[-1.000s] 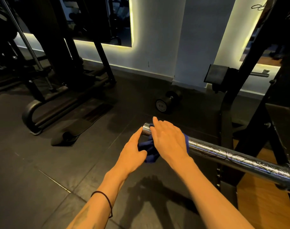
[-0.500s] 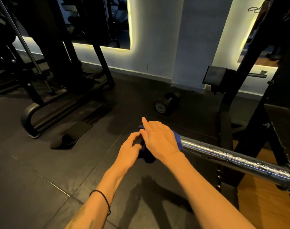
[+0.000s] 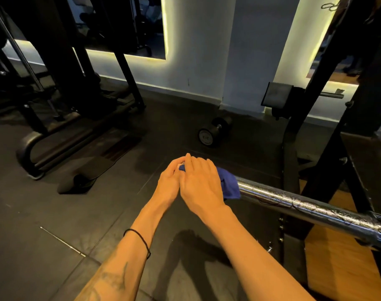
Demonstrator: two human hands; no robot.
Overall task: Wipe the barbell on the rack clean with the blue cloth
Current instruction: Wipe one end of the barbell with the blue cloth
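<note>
Grip: the crumpled blue cloth (image 3: 228, 185) is covered by the right hand (image 3: 200, 185), laid over the end of the long chrome steel barbell (image 3: 311, 210) with fingers nearly straight and only lightly bent over the cloth; the left hand (image 3: 168, 185) is pressed against the same end from the left side, its fingers bent toward the cloth, though whether the cloth is pinched by them cannot be told
Floor: dark rubber tiles (image 3: 44, 224) are seen across most of the view, with a strip of wooden flooring (image 3: 337, 268) at the lower right
Rack: the black steel frame (image 3: 328, 105) is placed at the right, and the barbell is carried across it, slanting from the lower right edge up toward the centre
Machine: a black gym machine with a curved base (image 3: 29, 153) is set at the left, well apart from the hands
Barbell end: the tip is hidden under the cloth and both hands
Cloth: a blue fold is left showing just to the right of the right hand, draped on the bar
Dumbbell: a small black dumbbell (image 3: 213, 132) is laid on the floor beyond the hands, near the white wall (image 3: 198, 61)
Wristband: a thin black band (image 3: 139, 237) is worn on the left forearm
</note>
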